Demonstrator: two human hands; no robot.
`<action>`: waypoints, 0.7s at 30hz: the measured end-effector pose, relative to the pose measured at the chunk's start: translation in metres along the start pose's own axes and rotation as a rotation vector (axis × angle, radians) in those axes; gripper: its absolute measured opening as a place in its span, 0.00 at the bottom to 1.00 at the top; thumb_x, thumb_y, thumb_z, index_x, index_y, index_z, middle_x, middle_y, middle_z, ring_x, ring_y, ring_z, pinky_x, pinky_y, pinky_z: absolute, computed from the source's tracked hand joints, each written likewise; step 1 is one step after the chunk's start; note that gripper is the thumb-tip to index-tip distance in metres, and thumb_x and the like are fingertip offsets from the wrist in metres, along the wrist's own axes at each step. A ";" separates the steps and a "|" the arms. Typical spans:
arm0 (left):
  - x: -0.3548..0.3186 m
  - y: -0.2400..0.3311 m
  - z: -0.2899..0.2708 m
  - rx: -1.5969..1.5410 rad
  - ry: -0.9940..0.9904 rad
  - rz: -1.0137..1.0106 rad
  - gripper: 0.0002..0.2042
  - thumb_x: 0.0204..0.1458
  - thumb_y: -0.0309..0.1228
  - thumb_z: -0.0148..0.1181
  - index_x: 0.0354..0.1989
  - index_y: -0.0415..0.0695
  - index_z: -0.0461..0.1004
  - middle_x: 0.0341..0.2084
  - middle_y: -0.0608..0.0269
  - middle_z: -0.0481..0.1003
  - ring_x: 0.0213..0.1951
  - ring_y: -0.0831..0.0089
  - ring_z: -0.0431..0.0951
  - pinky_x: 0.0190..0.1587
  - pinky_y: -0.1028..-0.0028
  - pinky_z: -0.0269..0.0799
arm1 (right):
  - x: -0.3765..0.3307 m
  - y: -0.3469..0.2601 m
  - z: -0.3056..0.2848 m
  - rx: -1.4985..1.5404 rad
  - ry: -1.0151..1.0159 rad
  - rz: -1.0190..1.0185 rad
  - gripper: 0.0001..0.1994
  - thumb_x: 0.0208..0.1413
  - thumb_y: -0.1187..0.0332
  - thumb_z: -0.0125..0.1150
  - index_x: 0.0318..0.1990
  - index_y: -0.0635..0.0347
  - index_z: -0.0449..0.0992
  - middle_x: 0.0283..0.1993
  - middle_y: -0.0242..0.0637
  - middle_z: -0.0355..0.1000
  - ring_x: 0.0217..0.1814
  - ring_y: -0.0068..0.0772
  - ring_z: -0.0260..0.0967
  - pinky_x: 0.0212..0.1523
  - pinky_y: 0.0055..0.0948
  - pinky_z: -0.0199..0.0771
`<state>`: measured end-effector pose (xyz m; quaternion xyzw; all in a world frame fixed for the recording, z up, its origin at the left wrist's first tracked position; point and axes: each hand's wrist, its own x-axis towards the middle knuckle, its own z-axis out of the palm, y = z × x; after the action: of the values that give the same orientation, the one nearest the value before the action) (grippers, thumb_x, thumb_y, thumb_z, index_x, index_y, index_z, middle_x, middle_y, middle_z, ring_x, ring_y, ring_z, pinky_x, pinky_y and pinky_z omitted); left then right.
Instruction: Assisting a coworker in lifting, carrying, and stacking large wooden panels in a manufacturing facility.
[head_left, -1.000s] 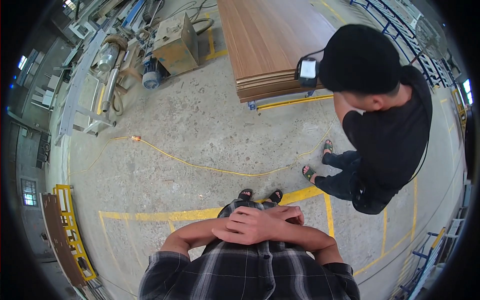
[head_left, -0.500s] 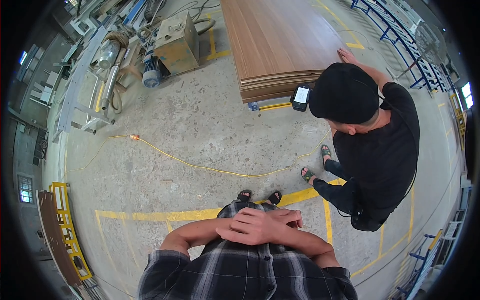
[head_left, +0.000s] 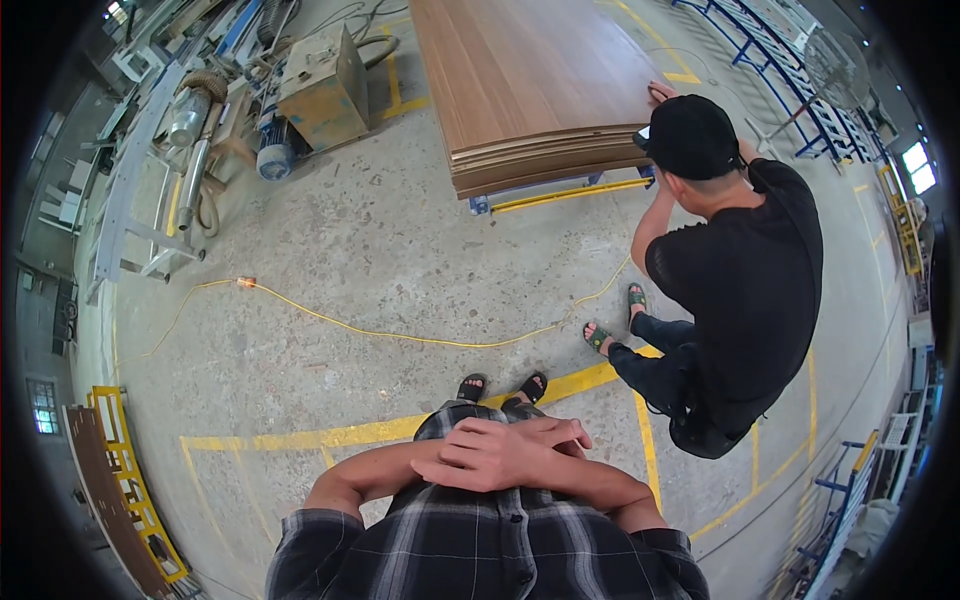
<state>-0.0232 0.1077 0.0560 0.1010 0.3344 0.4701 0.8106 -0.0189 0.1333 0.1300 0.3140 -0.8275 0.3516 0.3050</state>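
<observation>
My forearms are crossed in front of my checked shirt (head_left: 455, 540). On top lies my right hand (head_left: 488, 455), its loosely stretched fingers resting across my left wrist and pointing left. Behind it, my left hand (head_left: 560, 432) sticks out to the right, partly hidden by the right hand and forearm; its visible fingers look relaxed and apart. Neither hand holds an object. Ahead, a person in a black cap and shirt (head_left: 745, 270) bends at the near right corner of a stack of brown wood-grain panels (head_left: 535, 90), one hand on the panel edge and a dark device partly visible by the cap.
A yellow cable (head_left: 370, 330) with an orange connector (head_left: 246, 283) crosses the concrete floor. A metal box machine (head_left: 325, 90) with a blue motor (head_left: 275, 160) stands far left. Blue roller conveyors (head_left: 780, 75) run at far right. A yellow rack (head_left: 130, 480) stands at left.
The co-worker has bent closer to the panel stack, head lowered, and the device is now mostly hidden. My view has shifted slightly; my crossed arms hold the same pose.
</observation>
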 end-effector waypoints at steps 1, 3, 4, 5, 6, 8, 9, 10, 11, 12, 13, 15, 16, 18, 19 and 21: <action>0.001 -0.001 -0.001 0.024 -0.018 0.015 0.20 0.52 0.47 0.38 0.38 0.42 0.64 0.28 0.64 0.69 0.31 0.80 0.68 0.38 0.79 0.62 | -0.001 -0.001 0.000 -0.001 -0.024 0.002 0.17 0.31 0.70 0.52 0.36 0.56 0.71 0.18 0.24 0.56 0.23 0.20 0.59 0.26 0.18 0.61; 0.003 -0.004 -0.003 0.051 -0.043 0.022 0.20 0.52 0.47 0.37 0.39 0.42 0.64 0.27 0.64 0.69 0.30 0.80 0.68 0.37 0.78 0.63 | -0.003 -0.002 -0.001 0.007 0.005 0.011 0.18 0.31 0.70 0.52 0.37 0.56 0.71 0.18 0.25 0.56 0.23 0.20 0.59 0.27 0.18 0.61; 0.004 -0.006 -0.003 0.085 -0.043 0.025 0.21 0.52 0.48 0.37 0.39 0.42 0.64 0.27 0.64 0.69 0.30 0.80 0.68 0.37 0.78 0.63 | -0.005 -0.003 -0.001 0.003 -0.018 0.016 0.18 0.31 0.70 0.52 0.37 0.56 0.71 0.18 0.25 0.56 0.23 0.20 0.59 0.27 0.18 0.61; 0.005 -0.008 -0.004 0.119 -0.043 0.030 0.21 0.52 0.48 0.36 0.39 0.42 0.64 0.27 0.63 0.69 0.30 0.80 0.67 0.37 0.78 0.63 | -0.006 -0.004 -0.002 0.007 -0.015 0.019 0.18 0.31 0.70 0.52 0.37 0.56 0.70 0.19 0.25 0.56 0.23 0.20 0.58 0.27 0.18 0.61; 0.006 -0.009 -0.004 0.122 -0.048 0.026 0.21 0.52 0.48 0.36 0.39 0.42 0.64 0.27 0.63 0.69 0.30 0.80 0.67 0.37 0.78 0.63 | -0.007 -0.004 -0.002 0.011 0.009 0.024 0.18 0.31 0.70 0.52 0.37 0.56 0.70 0.19 0.25 0.56 0.23 0.21 0.58 0.27 0.19 0.61; 0.009 -0.011 -0.005 0.202 -0.050 0.039 0.21 0.52 0.48 0.35 0.39 0.42 0.64 0.24 0.64 0.69 0.27 0.81 0.67 0.33 0.79 0.63 | -0.011 -0.005 -0.004 0.004 -0.003 0.026 0.18 0.32 0.70 0.52 0.37 0.57 0.70 0.19 0.25 0.56 0.23 0.21 0.58 0.27 0.19 0.61; 0.011 -0.011 -0.005 0.208 -0.054 0.034 0.21 0.52 0.48 0.35 0.39 0.42 0.64 0.24 0.64 0.69 0.27 0.81 0.67 0.33 0.79 0.63 | -0.012 -0.005 -0.005 0.001 0.020 0.024 0.18 0.32 0.70 0.52 0.37 0.57 0.70 0.19 0.25 0.56 0.23 0.21 0.58 0.27 0.19 0.61; 0.012 -0.011 -0.005 0.209 -0.063 0.028 0.21 0.53 0.48 0.35 0.39 0.42 0.64 0.23 0.66 0.69 0.25 0.81 0.67 0.31 0.80 0.62 | -0.014 -0.005 -0.007 -0.007 0.010 0.025 0.18 0.32 0.70 0.52 0.37 0.57 0.70 0.19 0.25 0.56 0.23 0.21 0.58 0.27 0.19 0.61; 0.014 -0.010 -0.005 0.211 -0.073 0.021 0.21 0.53 0.47 0.34 0.39 0.42 0.64 0.21 0.67 0.68 0.23 0.82 0.66 0.30 0.80 0.62 | -0.016 -0.005 -0.008 -0.019 0.001 0.030 0.18 0.32 0.69 0.51 0.37 0.57 0.70 0.20 0.25 0.58 0.24 0.21 0.59 0.27 0.19 0.60; 0.015 -0.009 -0.004 0.221 -0.076 0.014 0.21 0.53 0.47 0.34 0.39 0.42 0.64 0.21 0.67 0.68 0.23 0.82 0.66 0.30 0.80 0.62 | -0.018 -0.004 -0.010 -0.033 0.029 0.034 0.17 0.33 0.68 0.50 0.37 0.56 0.69 0.22 0.26 0.60 0.25 0.21 0.59 0.27 0.18 0.59; 0.017 -0.008 -0.004 0.242 -0.059 -0.012 0.20 0.53 0.46 0.35 0.38 0.42 0.65 0.21 0.69 0.67 0.23 0.83 0.65 0.30 0.81 0.61 | -0.020 -0.004 -0.011 -0.040 0.000 0.036 0.17 0.33 0.68 0.50 0.37 0.56 0.69 0.22 0.26 0.60 0.25 0.21 0.59 0.27 0.18 0.59; 0.020 -0.005 -0.001 0.273 -0.045 -0.044 0.18 0.53 0.44 0.35 0.37 0.42 0.67 0.20 0.70 0.66 0.23 0.84 0.63 0.30 0.82 0.60 | -0.024 -0.003 -0.016 -0.040 0.035 0.045 0.17 0.33 0.69 0.50 0.37 0.56 0.69 0.22 0.26 0.60 0.25 0.21 0.59 0.27 0.18 0.60; 0.022 -0.004 0.001 0.316 -0.044 -0.024 0.19 0.53 0.45 0.35 0.38 0.41 0.65 0.20 0.70 0.67 0.23 0.83 0.64 0.29 0.82 0.61 | -0.026 -0.002 -0.018 -0.046 0.027 0.046 0.17 0.33 0.69 0.50 0.37 0.56 0.69 0.22 0.26 0.60 0.25 0.21 0.59 0.27 0.18 0.60; 0.027 -0.003 0.006 0.363 -0.044 -0.010 0.20 0.53 0.46 0.35 0.40 0.41 0.63 0.19 0.69 0.68 0.22 0.82 0.66 0.29 0.82 0.62 | -0.030 0.000 -0.023 -0.041 0.059 0.051 0.17 0.33 0.69 0.50 0.37 0.56 0.69 0.21 0.26 0.59 0.25 0.21 0.59 0.27 0.18 0.60; 0.030 -0.003 0.009 0.264 -0.002 0.043 0.19 0.53 0.44 0.36 0.40 0.40 0.63 0.20 0.68 0.68 0.23 0.81 0.67 0.31 0.82 0.63 | -0.032 0.001 -0.026 -0.045 0.046 0.048 0.17 0.33 0.69 0.50 0.37 0.56 0.69 0.21 0.26 0.59 0.25 0.21 0.59 0.27 0.18 0.60; 0.037 -0.002 0.014 0.173 0.041 0.092 0.18 0.53 0.43 0.37 0.40 0.40 0.63 0.20 0.68 0.68 0.24 0.81 0.68 0.32 0.82 0.64 | -0.037 0.004 -0.032 -0.040 0.086 0.052 0.17 0.34 0.69 0.49 0.37 0.56 0.69 0.21 0.26 0.59 0.25 0.21 0.59 0.27 0.19 0.60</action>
<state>-0.0001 0.1399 0.0494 0.1761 0.3851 0.4784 0.7693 0.0100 0.1714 0.1198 0.2711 -0.8283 0.3561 0.3372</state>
